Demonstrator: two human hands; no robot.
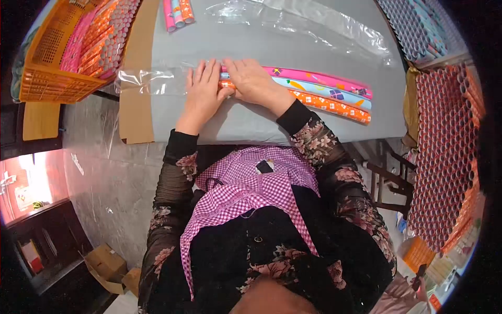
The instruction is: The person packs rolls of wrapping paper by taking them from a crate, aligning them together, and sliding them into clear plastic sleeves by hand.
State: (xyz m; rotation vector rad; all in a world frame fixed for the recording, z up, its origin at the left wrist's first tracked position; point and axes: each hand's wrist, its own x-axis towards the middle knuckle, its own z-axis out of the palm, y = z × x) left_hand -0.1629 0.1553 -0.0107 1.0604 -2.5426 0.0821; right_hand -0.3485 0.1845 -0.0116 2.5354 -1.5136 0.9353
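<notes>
Three patterned rolls lie side by side on the grey table: a pink roll (324,79), a light blue roll (319,91) and an orange roll (329,104). My right hand (252,82) lies flat across their left part, fingers extended. Beside it, my left hand (205,92) rests with fingers stretched out over the rolls' left ends and the clear plastic sleeve (151,82). The sleeve sticks out to the left past my left hand. What lies beneath both palms is hidden.
Clear plastic film (319,26) spreads over the table's far side, near another bundle of rolls (179,14). An orange crate (60,83) of rolls stands at the left. Stacked rolls (444,157) and a second container (423,31) are at the right.
</notes>
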